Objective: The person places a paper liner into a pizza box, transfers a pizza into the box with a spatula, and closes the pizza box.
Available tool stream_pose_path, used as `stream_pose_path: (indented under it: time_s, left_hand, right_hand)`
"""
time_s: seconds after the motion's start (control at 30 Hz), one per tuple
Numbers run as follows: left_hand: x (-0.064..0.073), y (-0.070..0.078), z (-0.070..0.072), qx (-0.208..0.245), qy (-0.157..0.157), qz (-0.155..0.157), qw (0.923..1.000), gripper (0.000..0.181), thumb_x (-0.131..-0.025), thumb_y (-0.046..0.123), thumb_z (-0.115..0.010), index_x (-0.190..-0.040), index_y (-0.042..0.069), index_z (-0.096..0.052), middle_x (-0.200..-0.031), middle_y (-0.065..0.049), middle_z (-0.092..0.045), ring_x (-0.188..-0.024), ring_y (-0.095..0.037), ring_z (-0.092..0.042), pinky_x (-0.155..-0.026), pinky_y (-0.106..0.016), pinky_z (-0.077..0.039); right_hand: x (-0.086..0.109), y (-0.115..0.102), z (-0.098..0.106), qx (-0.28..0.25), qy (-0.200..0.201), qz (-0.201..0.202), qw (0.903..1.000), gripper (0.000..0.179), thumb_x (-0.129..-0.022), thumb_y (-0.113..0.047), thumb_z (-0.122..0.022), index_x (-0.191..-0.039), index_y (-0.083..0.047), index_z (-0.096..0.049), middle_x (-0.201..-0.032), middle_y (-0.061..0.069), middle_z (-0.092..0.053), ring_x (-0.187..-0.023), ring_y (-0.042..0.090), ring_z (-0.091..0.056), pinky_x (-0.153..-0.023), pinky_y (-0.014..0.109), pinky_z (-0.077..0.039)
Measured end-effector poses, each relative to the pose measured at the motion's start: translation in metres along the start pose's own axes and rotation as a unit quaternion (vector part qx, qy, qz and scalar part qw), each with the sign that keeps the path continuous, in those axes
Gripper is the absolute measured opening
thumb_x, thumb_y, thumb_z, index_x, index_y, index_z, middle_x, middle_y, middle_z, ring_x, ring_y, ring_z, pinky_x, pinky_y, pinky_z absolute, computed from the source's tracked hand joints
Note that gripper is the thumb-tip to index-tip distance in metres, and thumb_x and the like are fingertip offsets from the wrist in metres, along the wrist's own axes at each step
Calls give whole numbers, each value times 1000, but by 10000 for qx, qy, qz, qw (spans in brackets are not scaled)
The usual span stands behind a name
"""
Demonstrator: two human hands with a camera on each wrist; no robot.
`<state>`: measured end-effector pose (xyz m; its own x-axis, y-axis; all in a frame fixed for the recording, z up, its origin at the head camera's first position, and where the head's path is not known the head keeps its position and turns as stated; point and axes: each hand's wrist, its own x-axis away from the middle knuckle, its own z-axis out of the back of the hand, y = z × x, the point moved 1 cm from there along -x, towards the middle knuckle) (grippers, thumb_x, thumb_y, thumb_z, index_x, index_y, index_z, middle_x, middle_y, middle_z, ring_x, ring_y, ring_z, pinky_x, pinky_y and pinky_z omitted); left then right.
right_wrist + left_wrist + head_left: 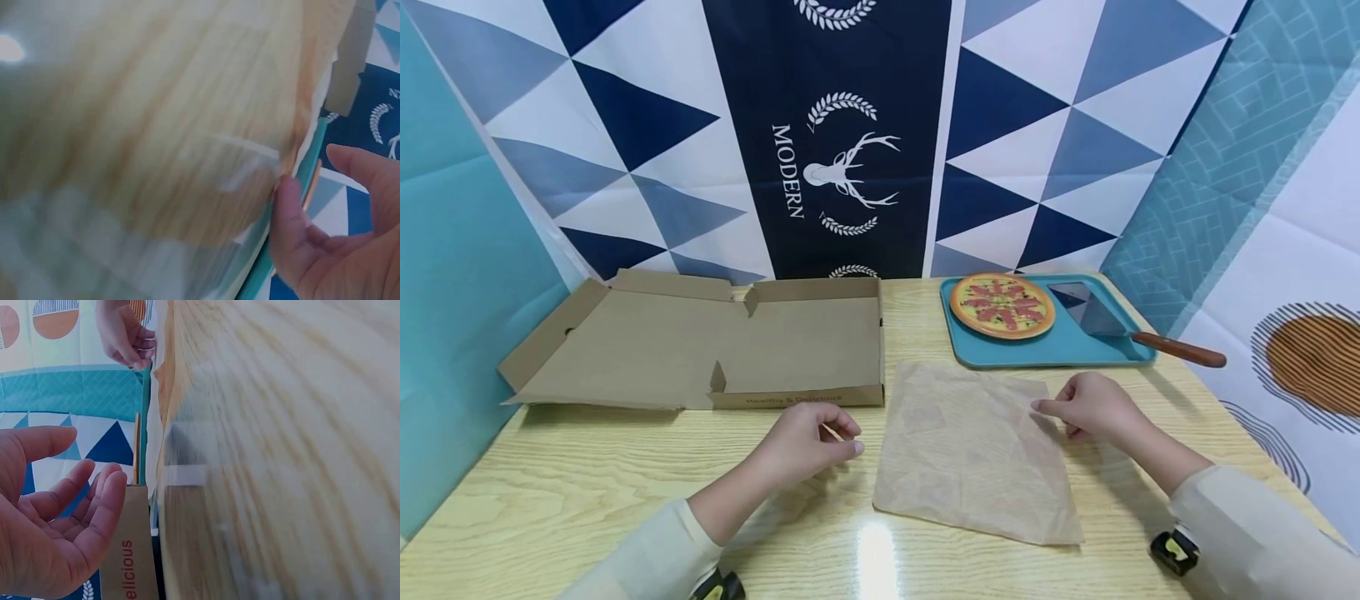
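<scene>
One left grip (808, 442), one right grip (1090, 404), both loosely parted, empty, paper (966, 458) on wooden table (625, 467), patterned backdrop (831, 83).

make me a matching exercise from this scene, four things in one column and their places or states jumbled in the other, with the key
Things
1. pizza
2. cardboard box
3. paper sheet
4. pizza server

Places or states
A. spread on the table, nearer the person than the tray
B. its wooden handle sticks out past the tray's edge
C. on the left part of the tray
D. standing open, lid folded out to the left

Pairs: 1-C, 2-D, 3-A, 4-B
</scene>
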<state>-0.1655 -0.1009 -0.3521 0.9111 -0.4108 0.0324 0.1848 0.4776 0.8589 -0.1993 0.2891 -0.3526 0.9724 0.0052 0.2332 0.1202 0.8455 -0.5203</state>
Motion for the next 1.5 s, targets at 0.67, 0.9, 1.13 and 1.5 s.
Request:
stream_pose_path:
  time_s: [0.67,0.9,1.13,1.5]
  left_hand:
    - [5,-7,4,566,-418,-35,9975,42,-84,20,-79,-119,3,-64,-115,-13,-62,-98,-20,-63,-81,-31,-55]
    - [5,-2,11,390,-338,-293,9982,40,-85,19,-77,-120,3,-64,-120,-15,-60,-98,-20,-63,-79,-29,-56]
    - [1,0,20,273,-170,-742,9967,38,-87,16,-75,-121,4,-64,-120,-15,-63,-105,-26,-63,-85,-30,-54]
    - [-3,0,31,154,366,-1361,9899,38,-86,16,-77,-119,4,-65,-118,-13,-62,-106,-25,-62,-89,-36,-53]
  right_hand:
    - [-11,-17,-12,498,-121,-33,9987,43,-77,-38,-82,-58,-6,-61,-50,4,-58,-44,16,-58,-47,32,-53]
    - [-10,-16,-12,-50,-318,66,9995,25,-80,-15,-80,-66,-4,-63,-58,3,-61,-53,14,-62,-52,32,-56]
    - [-9,-13,-9,-991,-741,-216,9921,12,-87,-6,-69,-82,1,-61,-73,7,-59,-59,16,-59,-57,35,-57]
    - [1,-11,3,-1739,-476,15,9836,22,-96,-9,-58,-107,10,-52,-81,7,-54,-69,19,-52,-59,35,-53]
